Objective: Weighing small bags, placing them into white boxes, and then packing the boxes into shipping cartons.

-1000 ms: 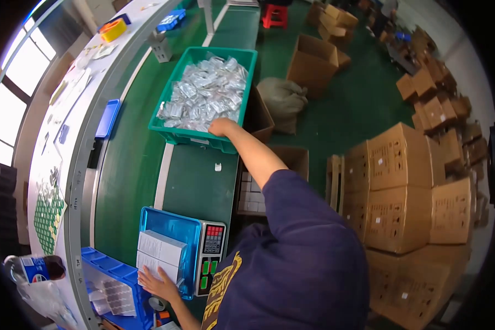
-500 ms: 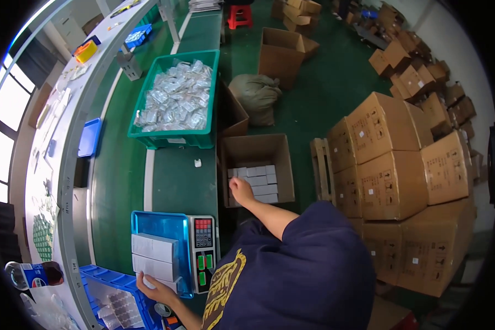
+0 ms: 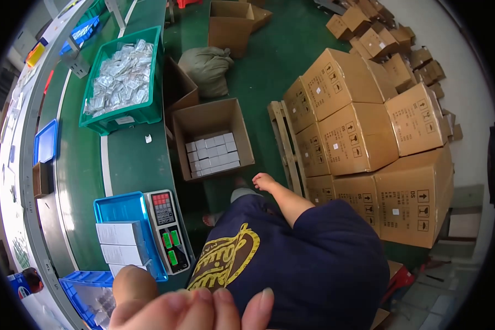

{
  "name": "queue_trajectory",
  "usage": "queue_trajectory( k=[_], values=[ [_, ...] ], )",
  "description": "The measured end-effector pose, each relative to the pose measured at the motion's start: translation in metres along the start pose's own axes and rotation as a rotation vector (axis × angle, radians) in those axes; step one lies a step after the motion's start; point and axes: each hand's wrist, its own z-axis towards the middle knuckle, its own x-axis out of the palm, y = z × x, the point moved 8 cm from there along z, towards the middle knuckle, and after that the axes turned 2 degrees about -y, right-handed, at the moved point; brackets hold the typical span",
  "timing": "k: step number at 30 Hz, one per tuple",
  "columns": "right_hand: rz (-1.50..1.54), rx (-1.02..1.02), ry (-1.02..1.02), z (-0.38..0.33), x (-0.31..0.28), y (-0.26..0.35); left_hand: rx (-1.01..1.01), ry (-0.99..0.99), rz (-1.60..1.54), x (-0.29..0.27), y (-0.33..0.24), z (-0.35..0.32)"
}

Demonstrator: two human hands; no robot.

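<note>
My left hand [image 3: 190,314] is raised very close to the camera at the lower edge, its fingers bent and slightly apart, with nothing visible in them. My right hand [image 3: 264,181] hangs in the air just off the near right corner of an open cardboard box [image 3: 187,124], its fingers loosely curled and nothing seen in them. Rows of small white boxes [image 3: 213,149] cover the bottom of that box. Beyond my left hand, several larger white boxes [image 3: 120,233] lie on the blue tray [image 3: 115,208] of a scale [image 3: 169,231].
A green crate [image 3: 157,93] of clear-bagged parts stands on the green bench [image 3: 135,165]. Stacked cartons [image 3: 357,143] on a wooden pallet [image 3: 286,143] rise to the right. A sack [image 3: 206,71] slumps behind the open box. A blue crate [image 3: 77,280] sits at lower left.
My left hand has left the white boxes on the tray and come up near the camera. My right hand has withdrawn from the cardboard box toward me. The view has shifted rightward.
</note>
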Motion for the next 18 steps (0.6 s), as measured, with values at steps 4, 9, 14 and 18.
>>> queue_trajectory(
  k=[4, 9, 14, 18],
  values=[
    [-0.345, -0.150, -0.180, 0.002, -0.040, -0.013, 0.250, -0.341, 0.063, 0.014, -0.017, 0.018],
    [-0.275, -0.221, -0.184, 0.039, -0.091, 0.004, 0.330, -0.778, 0.111, 0.053, -0.039, 0.035],
    [-0.311, -0.287, -0.081, 0.058, -0.152, 0.032, -0.960, -0.067, 0.333, 0.157, -0.001, 0.019],
    [-0.559, -0.424, 0.028, 0.092, -0.165, 0.007, -1.308, -0.150, -0.646, 0.385, 0.051, -0.093]
  ],
)
